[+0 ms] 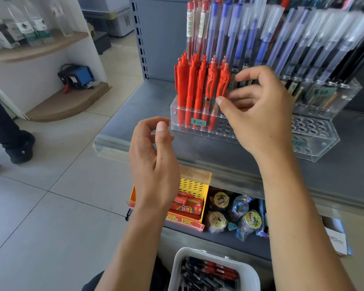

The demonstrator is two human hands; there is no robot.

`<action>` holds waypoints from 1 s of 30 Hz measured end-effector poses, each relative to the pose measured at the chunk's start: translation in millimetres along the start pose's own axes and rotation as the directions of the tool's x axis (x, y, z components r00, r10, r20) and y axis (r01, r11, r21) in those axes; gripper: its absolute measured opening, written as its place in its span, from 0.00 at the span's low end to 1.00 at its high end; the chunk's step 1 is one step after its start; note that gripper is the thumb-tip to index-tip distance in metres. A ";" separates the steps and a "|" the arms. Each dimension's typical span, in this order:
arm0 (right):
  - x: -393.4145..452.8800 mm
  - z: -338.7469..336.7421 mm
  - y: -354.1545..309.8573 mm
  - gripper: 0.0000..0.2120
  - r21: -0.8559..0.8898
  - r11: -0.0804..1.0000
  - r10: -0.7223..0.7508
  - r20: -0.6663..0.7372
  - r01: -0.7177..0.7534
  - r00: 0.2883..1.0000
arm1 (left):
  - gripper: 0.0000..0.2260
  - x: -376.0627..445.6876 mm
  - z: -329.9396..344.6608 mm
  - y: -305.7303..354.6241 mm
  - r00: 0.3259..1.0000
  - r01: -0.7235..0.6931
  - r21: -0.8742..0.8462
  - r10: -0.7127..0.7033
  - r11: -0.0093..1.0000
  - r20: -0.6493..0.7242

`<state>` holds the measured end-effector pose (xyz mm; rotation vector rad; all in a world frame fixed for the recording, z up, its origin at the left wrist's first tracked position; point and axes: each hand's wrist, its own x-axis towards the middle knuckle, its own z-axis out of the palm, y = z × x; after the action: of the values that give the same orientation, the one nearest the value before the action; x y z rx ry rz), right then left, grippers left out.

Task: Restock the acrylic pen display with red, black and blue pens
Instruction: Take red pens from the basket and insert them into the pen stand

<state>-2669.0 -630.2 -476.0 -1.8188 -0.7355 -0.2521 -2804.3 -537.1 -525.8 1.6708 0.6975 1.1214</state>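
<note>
The clear acrylic pen display (315,148) stands on the grey shelf. Its left holes hold a row of red click pens (189,89); taller red, blue and black capped pens (282,45) fill the rows behind. Several front holes are vacant. My right hand (259,114) reaches to the rightmost red pen (223,82) in that row, thumb and fingertips pinching its lower barrel while it stands in its hole. My left hand (153,160) hovers in front of the display with loosely curled fingers and holds nothing. A white bin (214,274) with red and black pens sits below, near my lap.
The grey shelf (147,101) has a clear front lip. On the shelf below sit a yellow box (189,204) with red packaging and wrapped tape rolls (235,215). A person's dark shoe (19,148) is on the tiled floor at left.
</note>
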 end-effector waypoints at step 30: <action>-298.8 -133.1 89.6 0.31 -0.387 0.885 0.459 0.632 -0.259 0.624 | 0.35 -160.1 -27.6 -65.5 -0.043 0.463 0.463 -0.503 0.756 0.863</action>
<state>-2826.3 -877.2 -647.0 -2.2923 -0.8513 0.7198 -2891.8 -636.5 -640.4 1.5200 0.3135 -0.6521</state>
